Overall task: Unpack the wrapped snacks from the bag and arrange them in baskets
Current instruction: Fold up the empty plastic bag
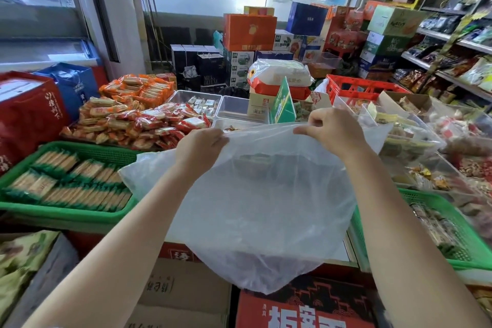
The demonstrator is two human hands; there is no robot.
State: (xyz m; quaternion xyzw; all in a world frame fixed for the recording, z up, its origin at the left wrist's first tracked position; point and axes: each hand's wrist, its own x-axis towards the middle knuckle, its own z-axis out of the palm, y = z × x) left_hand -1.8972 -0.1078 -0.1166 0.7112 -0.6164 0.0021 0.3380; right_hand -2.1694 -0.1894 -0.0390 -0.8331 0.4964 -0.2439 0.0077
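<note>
A large translucent white plastic bag (255, 202) hangs in front of me, held up by its upper edge. My left hand (199, 146) grips the edge on the left and my right hand (330, 128) pinches it on the right. Dim shapes of wrapped snacks show through the bag's upper part. A green basket (80, 210) at the left holds rows of green-wrapped snacks (66, 181). Another green basket (463, 242) at the right, partly behind the bag and my right arm, holds dark-wrapped snacks.
Piles of orange and red wrapped crackers (133, 114) lie behind the left basket. Metal trays (234, 108) and a green sign (282, 101) stand at the centre back. Clear bins of candies (431, 168) fill the right. Cardboard boxes (306, 309) sit below.
</note>
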